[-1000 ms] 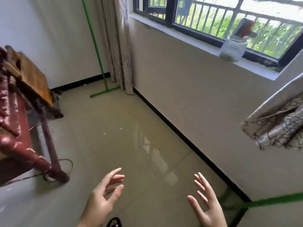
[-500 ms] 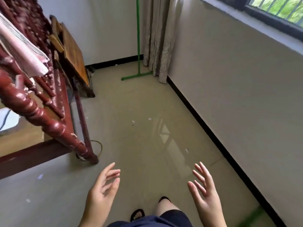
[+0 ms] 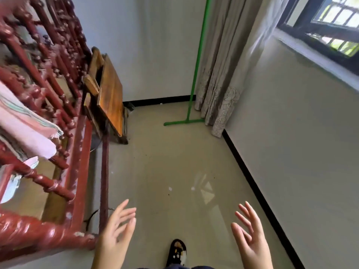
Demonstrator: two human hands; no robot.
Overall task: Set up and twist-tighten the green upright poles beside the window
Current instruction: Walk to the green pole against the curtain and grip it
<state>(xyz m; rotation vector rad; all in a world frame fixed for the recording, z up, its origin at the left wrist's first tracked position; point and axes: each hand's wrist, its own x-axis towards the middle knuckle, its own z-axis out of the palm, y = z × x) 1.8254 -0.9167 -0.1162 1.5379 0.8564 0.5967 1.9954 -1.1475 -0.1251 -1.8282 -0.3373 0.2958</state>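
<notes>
One green upright pole [image 3: 197, 59] stands in the far corner on a green crossbar foot [image 3: 183, 122], right beside the grey curtain [image 3: 223, 70]. Its top runs out of the frame. My left hand [image 3: 116, 235] and my right hand [image 3: 250, 237] hover low in the foreground, palms facing each other, fingers spread, holding nothing. Both are far from the pole, with open floor between.
A carved red wooden bed frame [image 3: 58, 133] with pink bedding lines the left side. A brown wooden chair [image 3: 108, 94] leans beyond it. The window [image 3: 330, 26] is at the upper right above a plain wall with black skirting. My sandalled foot [image 3: 176, 251] is on the beige tiled floor.
The view has swung left and moved forward along the wall; the corner pole looks larger and nearer. The green pole at the right edge has left the frame. Both hands remain empty.
</notes>
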